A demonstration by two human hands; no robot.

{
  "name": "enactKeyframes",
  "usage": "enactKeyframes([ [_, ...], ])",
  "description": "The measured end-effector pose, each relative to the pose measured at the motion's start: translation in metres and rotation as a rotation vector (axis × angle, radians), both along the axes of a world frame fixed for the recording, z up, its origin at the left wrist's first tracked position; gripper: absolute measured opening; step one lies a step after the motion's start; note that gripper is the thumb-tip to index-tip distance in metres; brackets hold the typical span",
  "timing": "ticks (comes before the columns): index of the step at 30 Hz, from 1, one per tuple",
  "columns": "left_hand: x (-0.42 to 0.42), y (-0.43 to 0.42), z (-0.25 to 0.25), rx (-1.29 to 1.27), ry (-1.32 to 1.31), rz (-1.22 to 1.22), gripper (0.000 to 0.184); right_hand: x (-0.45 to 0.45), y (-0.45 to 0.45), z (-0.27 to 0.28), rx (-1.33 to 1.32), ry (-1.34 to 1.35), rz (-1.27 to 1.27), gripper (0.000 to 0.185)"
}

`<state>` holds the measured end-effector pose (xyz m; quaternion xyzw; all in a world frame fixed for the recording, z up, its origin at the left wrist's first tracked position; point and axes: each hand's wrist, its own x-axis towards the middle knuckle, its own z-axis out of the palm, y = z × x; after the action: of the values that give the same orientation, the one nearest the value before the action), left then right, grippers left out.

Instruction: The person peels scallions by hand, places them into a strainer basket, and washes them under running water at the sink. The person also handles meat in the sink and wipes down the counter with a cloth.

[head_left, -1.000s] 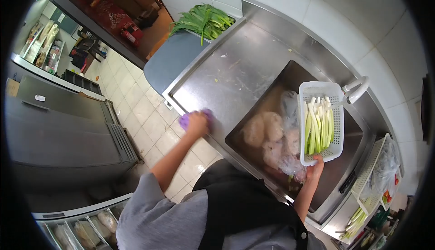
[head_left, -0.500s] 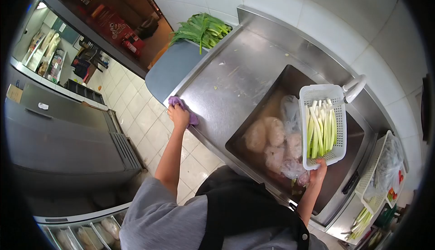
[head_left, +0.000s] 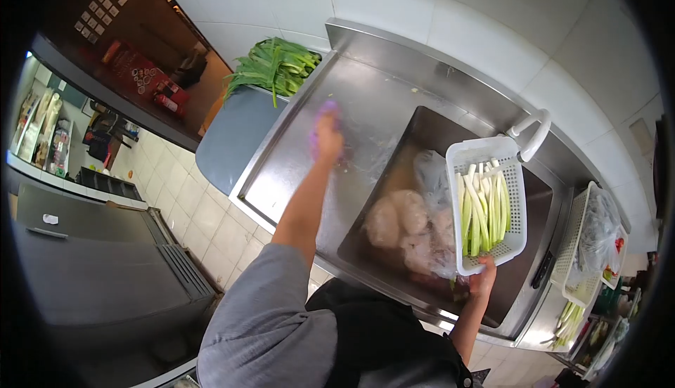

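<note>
My left hand (head_left: 326,140), smeared by motion, presses a purple cloth (head_left: 329,110) onto the steel drainboard (head_left: 365,82) left of the sink. My right hand (head_left: 483,280) grips the near end of a white perforated basket (head_left: 519,230), holding it tilted over the sink (head_left: 510,296). Trimmed white-and-green leek stalks (head_left: 484,205) lie lengthwise in the basket. Below and left of it, bagged pale lumps (head_left: 394,216), perhaps meat, sit in cloudy water. A white faucet (head_left: 538,135) reaches toward the basket's far corner.
Cut green leaves (head_left: 274,68) lie at the board's far left, above a grey lid (head_left: 235,138). On the right stands another white basket (head_left: 569,261) with plastic bags, near a dark-handled knife (head_left: 543,270). A tiled wall (head_left: 394,1) runs behind; a steel fridge (head_left: 105,268) is at left.
My left hand has swept the purple cloth from the drainboard's front left edge inward and away from me. My right hand still holds the basket in much the same place. The view has shifted slightly.
</note>
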<state>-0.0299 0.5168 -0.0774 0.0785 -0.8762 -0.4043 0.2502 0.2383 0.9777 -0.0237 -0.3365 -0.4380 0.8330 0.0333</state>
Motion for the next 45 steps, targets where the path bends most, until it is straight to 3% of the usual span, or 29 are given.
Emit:
enactKeyframes([
  [4,0.048,0.150,0.009,0.068,0.084,-0.358,0.056,-0.003,-0.011,0.012,0.013,0.009,-0.022,0.044],
  [6,0.066,0.198,0.009,0.308,0.007,-0.421,0.058,-0.007,-0.005,0.013,0.011,0.002,-0.029,0.044],
  [7,0.071,0.203,0.013,0.313,0.008,-0.425,0.058,-0.009,-0.002,0.011,0.022,0.010,-0.024,0.045],
  [9,0.080,0.206,0.024,0.676,-0.038,-0.468,0.062,-0.011,0.003,0.010,0.032,0.017,-0.011,0.046],
  [10,0.081,0.195,0.036,0.674,-0.037,-0.461,0.062,-0.013,0.003,0.012,0.023,0.017,-0.023,0.047],
  [12,0.090,0.144,0.059,0.905,-0.063,-0.502,0.064,-0.016,0.000,0.017,0.008,0.008,-0.020,0.049],
  [15,0.130,0.047,0.093,0.708,-0.005,-0.393,0.065,-0.020,-0.001,0.019,0.007,0.009,-0.002,0.052],
  [17,0.171,0.003,0.157,0.470,-0.068,-0.195,0.069,-0.022,0.003,0.007,-0.032,-0.024,0.012,0.052],
  [18,0.186,-0.021,0.142,0.310,0.029,-0.058,0.071,-0.022,0.003,0.001,-0.036,-0.025,0.016,0.052],
  [20,0.219,-0.059,0.122,-0.014,-0.141,0.157,0.072,-0.023,0.002,-0.011,-0.095,0.027,0.085,0.053],
  [22,0.246,-0.084,0.048,-0.368,-0.305,0.391,0.066,-0.023,-0.002,-0.019,-0.087,0.006,0.073,0.052],
  [26,0.219,-0.083,0.021,-0.379,-0.498,0.518,0.062,-0.023,-0.008,-0.024,-0.049,-0.040,0.024,0.048],
  [29,0.155,-0.073,0.004,-0.306,-0.315,0.832,0.059,-0.021,-0.011,-0.019,-0.085,-0.055,0.035,0.047],
  [30,0.140,-0.057,0.029,-0.192,-0.303,0.757,0.059,-0.020,-0.012,-0.017,-0.082,-0.054,0.023,0.047],
  [32,0.105,-0.039,0.038,-0.231,-0.268,0.531,0.061,-0.017,-0.012,-0.013,-0.053,-0.088,0.016,0.046],
  [34,0.053,-0.047,0.004,-0.362,-0.081,0.408,0.061,-0.015,-0.014,-0.010,-0.039,-0.075,0.020,0.047],
  [38,-0.060,-0.048,-0.007,-0.311,-0.046,0.150,0.059,-0.017,-0.023,-0.001,0.020,-0.101,-0.005,0.050],
  [41,-0.140,-0.048,-0.019,-0.302,-0.060,0.012,0.058,-0.011,-0.020,-0.011,-0.007,-0.100,-0.019,0.053],
  [45,-0.186,-0.003,-0.016,-0.331,-0.067,-0.019,0.059,-0.015,-0.032,-0.009,-0.002,-0.084,-0.087,0.057],
])
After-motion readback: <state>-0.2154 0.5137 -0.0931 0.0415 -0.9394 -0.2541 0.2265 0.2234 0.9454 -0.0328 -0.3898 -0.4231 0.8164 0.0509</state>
